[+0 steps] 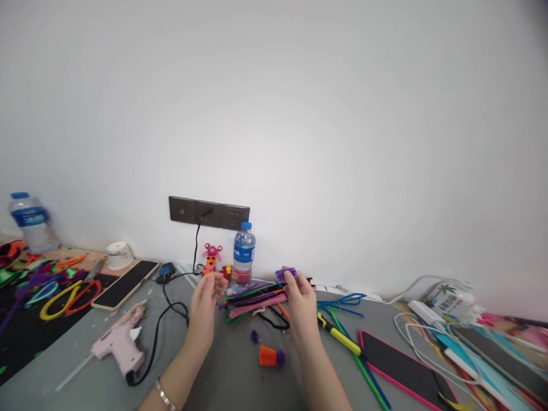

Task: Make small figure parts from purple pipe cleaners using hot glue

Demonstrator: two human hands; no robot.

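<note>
My right hand [300,299] is raised over the table, its fingers closed on a purple pipe-cleaner piece [286,274] that looks coiled or folded. My left hand [206,305] is level with it, thumb and fingers pinched together; a small pale bit shows at the fingertips, too small to name. Between the hands lies a bundle of pipe cleaners [257,302] in purple, pink, green and black. Below, an orange pipe-cleaner piece with a purple end [269,357] rests on the grey table [231,388], beside a small purple piece [254,336].
A pink glue gun [117,345] with a black cord lies left, near scissors [77,299] and a phone [126,284]. A water bottle [244,257] and pink figure [211,260] stand by the wall. Rightward are a yellow cutter [342,338], a pink-edged tablet [402,365] and white cables.
</note>
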